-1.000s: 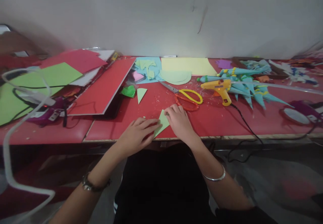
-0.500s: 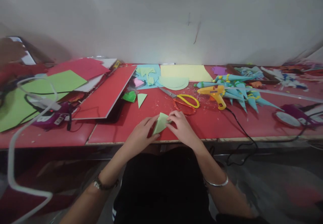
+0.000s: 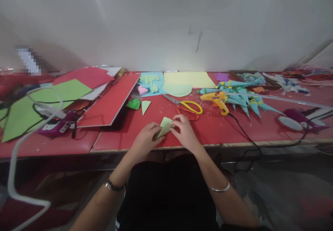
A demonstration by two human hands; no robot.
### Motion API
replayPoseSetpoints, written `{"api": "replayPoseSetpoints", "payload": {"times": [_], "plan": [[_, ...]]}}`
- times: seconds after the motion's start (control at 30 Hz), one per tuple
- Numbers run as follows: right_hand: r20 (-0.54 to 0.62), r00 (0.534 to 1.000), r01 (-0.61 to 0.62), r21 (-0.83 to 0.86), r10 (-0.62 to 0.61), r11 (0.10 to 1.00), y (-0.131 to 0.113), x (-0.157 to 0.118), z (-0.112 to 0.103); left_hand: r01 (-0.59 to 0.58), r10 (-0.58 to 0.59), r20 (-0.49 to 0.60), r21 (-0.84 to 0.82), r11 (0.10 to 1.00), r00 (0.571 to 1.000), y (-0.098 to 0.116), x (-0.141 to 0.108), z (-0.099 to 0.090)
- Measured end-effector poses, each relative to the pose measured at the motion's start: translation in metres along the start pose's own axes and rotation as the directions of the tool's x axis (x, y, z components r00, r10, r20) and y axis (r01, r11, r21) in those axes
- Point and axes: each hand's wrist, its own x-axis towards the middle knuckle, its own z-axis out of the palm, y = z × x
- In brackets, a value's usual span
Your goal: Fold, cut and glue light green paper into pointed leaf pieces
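Both hands have changed posture: left fingers, earlier laid flat across the pale green paper (image 3: 164, 125), now grip its left side. Head view: the left hand (image 3: 146, 138) grasps that side between thumb and fingers; the right hand (image 3: 186, 133) pinches the right side. Location of the paper: between the hands, near the front edge of the red surface (image 3: 122, 140). Scissors (image 3: 194, 107) lie beyond the right hand, a green triangle (image 3: 145, 107) beyond the left. Noted farther right: yellow glue gun (image 3: 221, 103), beside blue cones (image 3: 243, 97).
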Motion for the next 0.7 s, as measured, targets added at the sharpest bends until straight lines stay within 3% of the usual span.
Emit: {"api": "replayPoseSetpoints", "payload": {"times": [0.13, 0.27, 0.4, 0.57, 0.7], "plan": [[0.059, 0.997, 0.058, -0.031, -0.056, 0.998, -0.004, -0.002, -0.001, 0.063, -0.063, 0.002, 0.037, 0.997, 0.998, 0.003, -0.005, 0.0], [0.181, 0.977, 0.106, 0.025, -0.109, 0.994, -0.009, -0.002, -0.001, 0.133, -0.139, 0.021, 0.174, 0.976, 0.99, 0.023, -0.008, -0.002], [0.218, 0.971, 0.091, 0.054, -0.101, 0.994, -0.003, 0.001, -0.001, 0.011, -0.069, 0.206, 0.272, 0.962, 0.976, 0.04, -0.016, -0.013], [0.249, 0.963, 0.088, 0.075, -0.104, 0.993, 0.004, 0.003, -0.006, -0.178, 0.095, 0.241, 0.352, 0.919, 0.966, 0.027, -0.028, -0.014], [0.227, 0.967, 0.119, 0.003, -0.116, 0.993, 0.003, -0.003, -0.021, -0.203, 0.08, 0.272, 0.462, 0.863, 0.959, 0.019, -0.034, -0.003]]}}
